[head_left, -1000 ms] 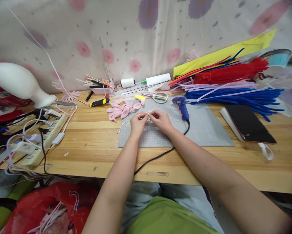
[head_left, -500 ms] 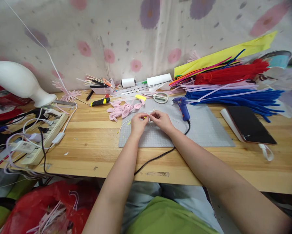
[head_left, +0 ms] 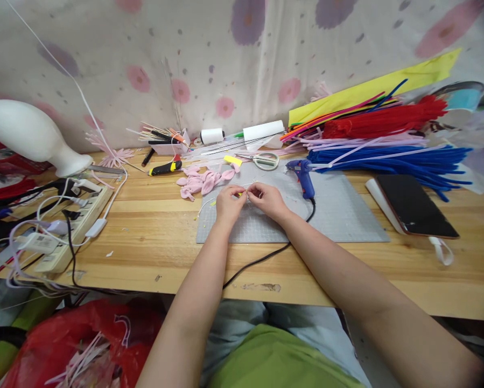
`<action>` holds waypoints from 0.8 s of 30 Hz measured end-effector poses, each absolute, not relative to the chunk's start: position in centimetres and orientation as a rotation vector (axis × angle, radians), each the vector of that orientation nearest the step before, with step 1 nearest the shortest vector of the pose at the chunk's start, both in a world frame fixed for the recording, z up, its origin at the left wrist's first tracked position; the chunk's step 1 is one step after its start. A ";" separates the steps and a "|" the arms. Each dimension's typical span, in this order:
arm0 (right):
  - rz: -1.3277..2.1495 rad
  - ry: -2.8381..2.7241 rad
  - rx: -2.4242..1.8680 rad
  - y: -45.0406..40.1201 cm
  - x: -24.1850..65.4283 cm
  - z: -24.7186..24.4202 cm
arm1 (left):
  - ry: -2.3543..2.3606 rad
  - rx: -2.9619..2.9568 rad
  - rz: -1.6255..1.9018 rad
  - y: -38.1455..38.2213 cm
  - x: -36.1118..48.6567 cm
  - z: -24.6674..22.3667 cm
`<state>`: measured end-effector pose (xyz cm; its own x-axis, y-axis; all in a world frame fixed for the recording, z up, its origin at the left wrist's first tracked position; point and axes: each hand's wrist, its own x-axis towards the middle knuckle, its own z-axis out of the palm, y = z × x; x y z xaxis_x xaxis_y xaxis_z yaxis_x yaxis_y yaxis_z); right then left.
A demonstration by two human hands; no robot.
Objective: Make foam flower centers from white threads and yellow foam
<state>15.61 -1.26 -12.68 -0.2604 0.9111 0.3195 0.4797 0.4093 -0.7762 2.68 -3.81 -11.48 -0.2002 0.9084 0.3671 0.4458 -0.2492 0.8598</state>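
Observation:
My left hand (head_left: pixel 230 203) and my right hand (head_left: pixel 268 199) meet fingertip to fingertip over the grey cutting mat (head_left: pixel 334 215). Both are closed in a pinch, and what they grip is too small and too covered by the fingers to name. A thin white strand (head_left: pixel 204 206) with small yellow bits near its end curves out on the left side of my left hand. Just beyond that hand lies a heap of pink fabric pieces (head_left: pixel 207 180). Farther back are scissors (head_left: pixel 265 160) and a small yellow piece (head_left: pixel 232 160). The blue glue gun (head_left: pixel 303 177) rests right of my right hand.
Bundles of blue pipe cleaners (head_left: pixel 391 166) and red pipe cleaners (head_left: pixel 379 123) lie at the back right, behind a dark tablet (head_left: pixel 415 205). A power strip (head_left: pixel 74 231) with tangled cables occupies the left. The glue gun's black cord (head_left: pixel 261 261) runs under my right forearm.
Both hands stay at the same spot over the mat, with only a slight shift of the fingertips. Nothing else has visibly moved.

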 end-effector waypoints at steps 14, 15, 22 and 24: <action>0.676 -1.915 -1.209 -1.5 15.4 -12.6 | 1.635 1.737 1.400 -3.8 2.2 -11.3; 0.681 -1.909 -1.207 -1.4 15.4 -12.7 | 1.619 1.714 1.415 -3.8 2.2 -11.3; 0.868 -1.807 -1.120 -0.8 15.6 -13.2 | 1.515 1.547 1.451 -3.5 2.0 -11.4; 0.888 -1.788 -1.105 -0.6 15.6 -13.3 | 1.493 1.526 1.448 -3.4 2.1 -11.5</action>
<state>15.60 -0.63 -13.25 -0.2648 0.9221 0.2821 0.3321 0.3619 -0.8711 2.05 -3.41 -11.45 -0.2000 0.9313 0.3045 0.3331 -0.2276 0.9150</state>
